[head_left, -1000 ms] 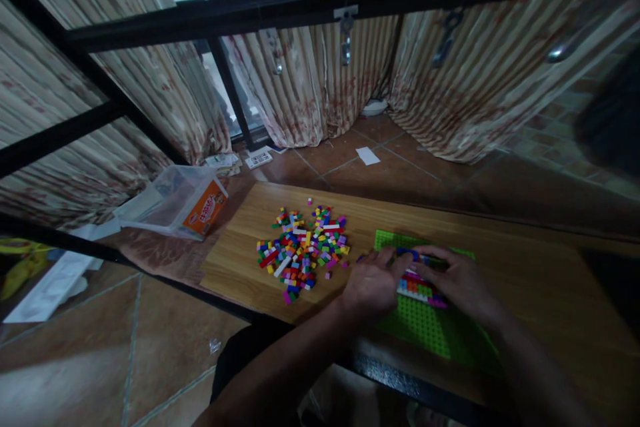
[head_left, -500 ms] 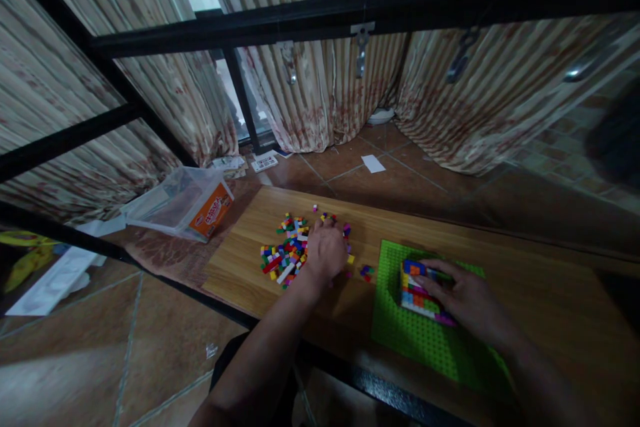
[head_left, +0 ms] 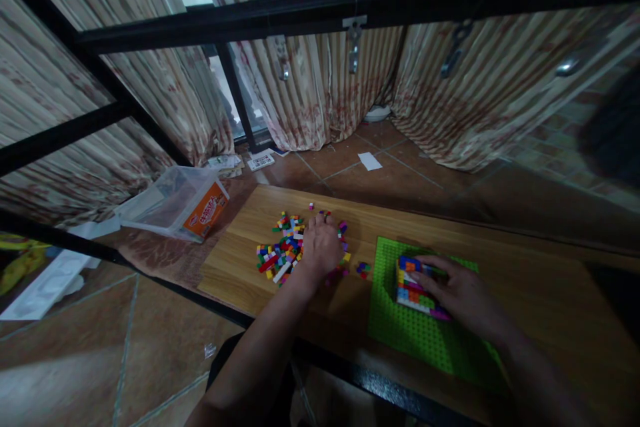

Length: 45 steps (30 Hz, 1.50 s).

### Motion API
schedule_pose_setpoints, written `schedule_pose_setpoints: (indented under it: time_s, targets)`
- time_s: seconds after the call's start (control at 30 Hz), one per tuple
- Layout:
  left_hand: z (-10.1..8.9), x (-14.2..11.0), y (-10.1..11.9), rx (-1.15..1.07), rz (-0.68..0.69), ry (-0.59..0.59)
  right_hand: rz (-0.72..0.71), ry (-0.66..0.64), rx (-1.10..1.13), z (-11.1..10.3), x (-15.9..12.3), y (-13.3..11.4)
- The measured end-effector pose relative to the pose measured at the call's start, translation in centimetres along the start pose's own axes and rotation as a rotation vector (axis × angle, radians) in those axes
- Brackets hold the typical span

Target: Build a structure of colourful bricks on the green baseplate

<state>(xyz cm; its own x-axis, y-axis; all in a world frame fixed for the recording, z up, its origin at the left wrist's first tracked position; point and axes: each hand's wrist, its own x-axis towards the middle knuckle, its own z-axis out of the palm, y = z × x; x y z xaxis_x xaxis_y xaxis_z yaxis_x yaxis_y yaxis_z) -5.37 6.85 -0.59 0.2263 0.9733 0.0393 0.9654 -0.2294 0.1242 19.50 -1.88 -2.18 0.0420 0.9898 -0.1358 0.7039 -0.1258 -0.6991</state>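
Observation:
My left hand [head_left: 323, 245] reaches down among loose toy building bricks [head_left: 285, 250] heaped on the wooden tabletop. Its fingers are a little apart and bent toward the bricks; their tips are partly hidden. On the right, a multicoloured brick structure [head_left: 416, 292] with low walls stands on a green studded baseplate [head_left: 400, 337]. My right hand [head_left: 457, 290] grips the structure at its far right side, thumb on the nearer side and fingers behind. That hand covers part of the structure.
A few small bricks [head_left: 363, 270] lie between the pile and the baseplate. Beyond the table's left end sits a clear plastic bin [head_left: 175, 203] with an orange label. A black metal rail [head_left: 370, 383] runs along the near edge. White paper [head_left: 370, 161] lies on the tiled floor.
My left hand has shifted slightly within the bricks, its fingers now showing more at the far side. My right hand keeps its hold on the structure. The whole view has shifted slightly.

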Motion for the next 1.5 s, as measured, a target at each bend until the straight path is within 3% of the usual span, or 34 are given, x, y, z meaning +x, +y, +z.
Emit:
schedule_pose_setpoints:
  time_s: [0.13,0.23,0.4,0.47,0.6,0.73,1.0,1.27,1.5]
  targets:
    - [-0.7,0.0,-0.5,-0.038,0.011,-0.030,0.002,-0.025,0.004,-0.2,-0.1,-0.1]
    - [-1.3,0.1,-1.3,-0.228,0.016,-0.028,0.022,-0.023,0.049,-0.3,-0.1,0.1]
    - [-2.0,-0.2,-0.9,-0.992,0.122,-0.170,-0.072,0.423,0.181,-0.2,-0.1,-1.1]
    - [-2.0,-1.0,0.3,-1.240,0.116,-0.251,-0.113,0.506,0.292,0.1,-0.2,-2.0]
    - [-1.6,-3.3,3.4,-1.485,0.058,-0.388,-0.122,0.268,0.541,1.1,-0.9,-3.8]
    - [-1.0,-4.8,5.4,-1.545,0.080,-0.421,-0.127,0.103,0.691,1.6,-1.4,-4.8]
    - [-0.2,-5.0,5.9,-1.429,0.135,-0.444,-0.031,0.088,0.818,1.8,-1.5,-5.2]
    - [-0.5,-5.1,6.3,-1.770,-0.062,-0.584,-0.023,0.164,0.867,2.3,-1.5,-4.9]
    - [-0.7,-5.0,6.2,-1.729,-0.171,-0.554,-0.027,0.231,0.846,2.2,-1.5,-5.1]
